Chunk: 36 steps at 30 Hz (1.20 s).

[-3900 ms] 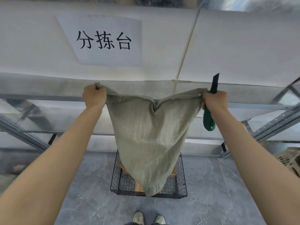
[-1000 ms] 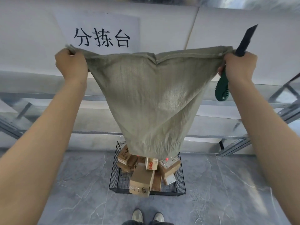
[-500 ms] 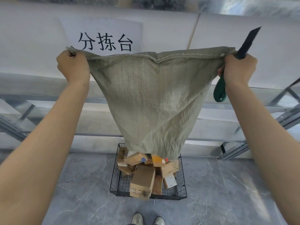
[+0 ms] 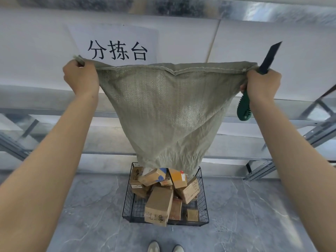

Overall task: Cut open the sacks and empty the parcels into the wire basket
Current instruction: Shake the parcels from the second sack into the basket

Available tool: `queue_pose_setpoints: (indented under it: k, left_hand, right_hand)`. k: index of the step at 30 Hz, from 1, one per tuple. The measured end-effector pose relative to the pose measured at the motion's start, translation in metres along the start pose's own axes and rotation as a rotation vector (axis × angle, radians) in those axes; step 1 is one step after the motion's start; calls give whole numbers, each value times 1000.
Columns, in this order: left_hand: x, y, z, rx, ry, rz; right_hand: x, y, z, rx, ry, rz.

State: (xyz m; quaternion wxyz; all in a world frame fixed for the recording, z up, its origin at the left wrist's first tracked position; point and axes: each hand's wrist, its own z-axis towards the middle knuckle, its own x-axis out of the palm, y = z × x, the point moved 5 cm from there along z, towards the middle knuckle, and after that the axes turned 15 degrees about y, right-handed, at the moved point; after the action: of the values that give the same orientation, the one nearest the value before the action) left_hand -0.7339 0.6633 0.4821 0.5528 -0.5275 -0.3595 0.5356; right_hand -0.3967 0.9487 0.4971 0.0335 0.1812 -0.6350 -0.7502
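Observation:
A grey-green woven sack [image 4: 169, 113] hangs upside down between my raised hands, its open end just above the black wire basket [image 4: 203, 200] on the floor. My left hand [image 4: 81, 77] grips the sack's left corner. My right hand [image 4: 261, 83] grips the right corner together with a green-handled utility knife [image 4: 244, 106], whose dark blade points up. Several cardboard parcels [image 4: 159, 204] lie piled in the basket, and the largest leans over the front rim.
A white sorting bench [image 4: 272, 51] with a paper sign [image 4: 118, 50] stands behind the sack on a metal frame [image 4: 312, 131]. The floor [image 4: 254, 215] is grey tile. My shoe tips [image 4: 164, 247] show at the bottom edge.
The sack has been lifted high since the oldest frame, and parcels have dropped out into the basket. Over the last second the parcels have settled into a pile.

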Motion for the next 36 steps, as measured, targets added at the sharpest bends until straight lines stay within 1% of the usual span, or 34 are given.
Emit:
queue_pose_setpoints:
  k: [2, 4, 6, 7, 9, 10, 12, 16, 20, 22, 25, 28, 30, 34, 36]
  left_hand:
    - [-2, -2, -1, 13, -1, -33]
    - [-2, -7, 0, 51, -9, -61]
    - [-2, -9, 0, 53, -6, -23]
    - [-2, -7, 0, 32, 12, 19]
    - [-2, 8, 2, -39, 61, 80]
    - [-1, 14, 1, -72, 83, 91]
    - [-1, 21, -3, -114, 103, 104]
    - [1, 24, 1, -154, 165, -10]
    - [-3, 18, 2, -203, 234, -85]
    - [-5, 19, 2, -202, 307, -120]
    - [-2, 16, -3, -247, 449, -251]
    - [3, 13, -11, -249, 606, -396]
    - [3, 14, -13, -269, 676, -416]
    - [3, 21, -8, -273, 669, -417]
    - [3, 20, -7, -265, 645, -426]
  right_hand:
    - [-2, 1, -1, -17, -21, 15]
    - [-5, 5, -3, -74, -96, 26]
    - [-7, 8, -2, -105, -135, 8]
    - [-5, 7, -2, -74, -104, -32]
    - [0, -2, -1, 52, 25, -146]
    - [2, -8, -1, 86, 79, -186]
    - [1, -13, -2, 64, 126, -204]
    - [0, -12, -3, 1, 175, -137]
    - [-1, -15, -1, 15, 230, -109]
    - [0, -19, -1, 42, 260, -60]
    - [0, -27, -2, 64, 284, 48]
    - [-2, -33, 0, 81, 252, 124]
    - [-2, -36, 0, 91, 224, 165]
    - [-1, -36, 0, 115, 192, 221]
    - [1, -35, 1, 132, 221, 234]
